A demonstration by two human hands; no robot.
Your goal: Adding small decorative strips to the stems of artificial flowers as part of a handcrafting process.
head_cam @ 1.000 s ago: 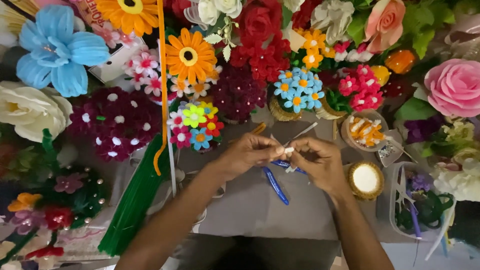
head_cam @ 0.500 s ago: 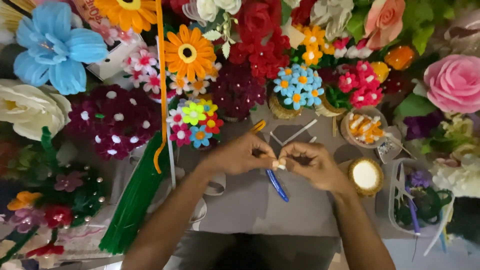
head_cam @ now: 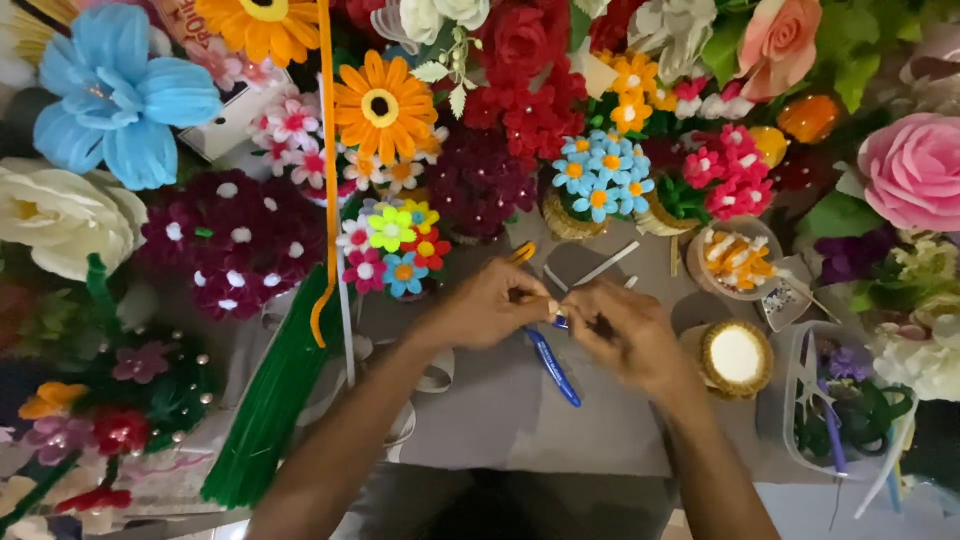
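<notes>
**Craft table, mid-twist: contents read left to right from the blue-handled tool**

Grey work surface, ringed on three sides by handmade flowers of fuzzy wire and fabric.

- Far left of the tool: large pale-blue petalled flower; cream fabric rose below it; dark maroon flower cluster with white centres.
- Left of the tool: bundle of green fuzzy wire stems, lying diagonally; one long orange fuzzy wire running down toward it.
- Left hand: closed in a pinch on a small pale piece, just above the tool.
- Landmark: slim blue-handled tool, flat on the surface, partly under both hands.
- Right hand: fingers curled shut, pinching the same small piece from the other side; fingertips of both hands touch. What the piece is made of is too small to tell.
- Above the tool: small blue flower posy with orange centres.
- Right of the tool: round woven-rimmed dish with a white centre; clear plastic tub of green and purple wire bits.
- Far right: pink fabric rose.

Handling note: a twist this fine likely goes best with one hand holding firm while the other turns, kept low over the surface so a dropped piece stays near.
</notes>
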